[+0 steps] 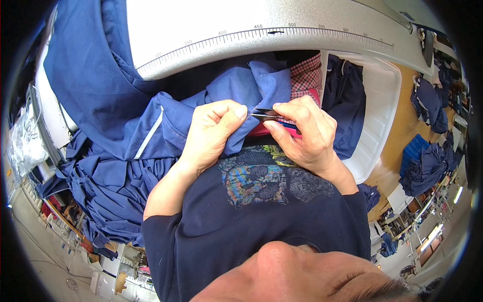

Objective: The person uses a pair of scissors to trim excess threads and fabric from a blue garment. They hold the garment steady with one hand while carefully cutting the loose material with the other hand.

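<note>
Blue woven fabric, seemingly part of a garment, is gathered in front of my chest. My left hand pinches one edge of it between thumb and index finger. In my right hand is a pair of small thread snips, held between thumb and fingers. Their blades point left, with the tips at the fabric edge close to my left thumb. The far end of the snips is partly hidden by my right hand. A light reflective-looking strip runs along the cloth left of my left hand.
A pale machine-table edge with a printed ruler scale spans the area beyond my hands. A white plastic tub holding dark navy cloth stands at right. Red checked fabric lies behind my right hand. More blue cloth is heaped at left.
</note>
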Action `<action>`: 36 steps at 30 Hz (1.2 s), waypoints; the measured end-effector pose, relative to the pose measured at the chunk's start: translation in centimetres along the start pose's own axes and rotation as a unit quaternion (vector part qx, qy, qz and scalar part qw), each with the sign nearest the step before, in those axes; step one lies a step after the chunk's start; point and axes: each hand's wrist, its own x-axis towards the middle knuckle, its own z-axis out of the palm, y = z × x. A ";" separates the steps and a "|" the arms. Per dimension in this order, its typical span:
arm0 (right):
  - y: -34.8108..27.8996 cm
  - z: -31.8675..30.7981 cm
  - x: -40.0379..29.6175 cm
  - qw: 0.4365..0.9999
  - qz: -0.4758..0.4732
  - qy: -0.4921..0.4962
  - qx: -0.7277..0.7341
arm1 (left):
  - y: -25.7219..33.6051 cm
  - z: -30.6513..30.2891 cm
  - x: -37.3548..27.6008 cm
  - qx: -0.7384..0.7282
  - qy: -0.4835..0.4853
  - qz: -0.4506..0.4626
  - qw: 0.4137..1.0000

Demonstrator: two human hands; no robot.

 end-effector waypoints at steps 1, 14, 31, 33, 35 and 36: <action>0.0 0.0 0.0 1.000 0.001 0.001 0.000 | 0.0 0.0 0.0 0.000 0.003 -0.002 1.000; 0.1 0.2 0.0 1.000 0.005 0.005 0.011 | -0.2 -0.3 0.2 -0.006 -0.019 0.013 1.000; -0.1 -0.1 0.4 0.997 0.047 0.006 0.069 | -0.5 -0.5 0.2 -0.019 -0.017 -0.006 1.000; 0.0 -0.1 0.2 0.997 0.054 0.003 0.059 | -0.5 -0.5 0.2 -0.026 -0.016 -0.001 1.000; 0.2 0.0 0.1 0.997 0.047 -0.004 0.054 | -0.5 -0.5 0.2 -0.031 -0.015 0.002 0.999; 0.2 0.0 0.1 0.998 0.045 -0.005 0.047 | -0.5 -0.5 0.2 -0.034 -0.015 0.001 0.999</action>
